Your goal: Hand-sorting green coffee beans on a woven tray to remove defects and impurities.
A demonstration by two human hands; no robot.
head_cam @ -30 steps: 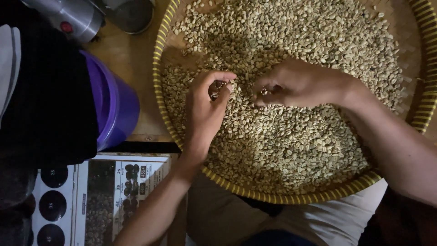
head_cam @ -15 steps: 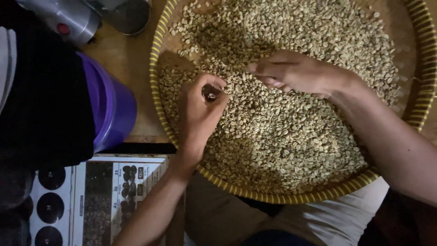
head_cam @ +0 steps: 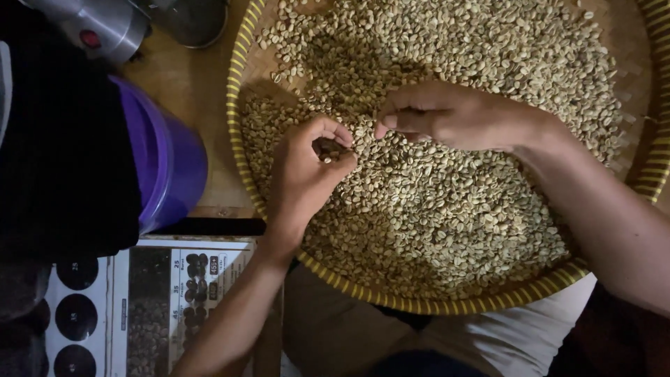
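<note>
A wide round woven tray with a yellow striped rim (head_cam: pixel 241 139) lies before me, spread with pale green coffee beans (head_cam: pixel 447 209). My left hand (head_cam: pixel 307 174) rests on the beans at the tray's left side, its fingers curled shut around a few picked beans. My right hand (head_cam: pixel 453 115) hovers just above the beans near the middle, thumb and fingers pinched together; I cannot tell whether a bean is between them. The two hands are a short gap apart.
A purple plastic container (head_cam: pixel 164 164) stands left of the tray on a wooden surface. Metal vessels (head_cam: pixel 105 28) sit at the top left. A printed sheet with dark circles and bean pictures (head_cam: pixel 139 307) lies at the lower left. Dark cloth covers the left edge.
My right hand has lifted away from the left hand and moved toward the tray's far side. My left hand has curled tighter around its beans and stayed in place.
</note>
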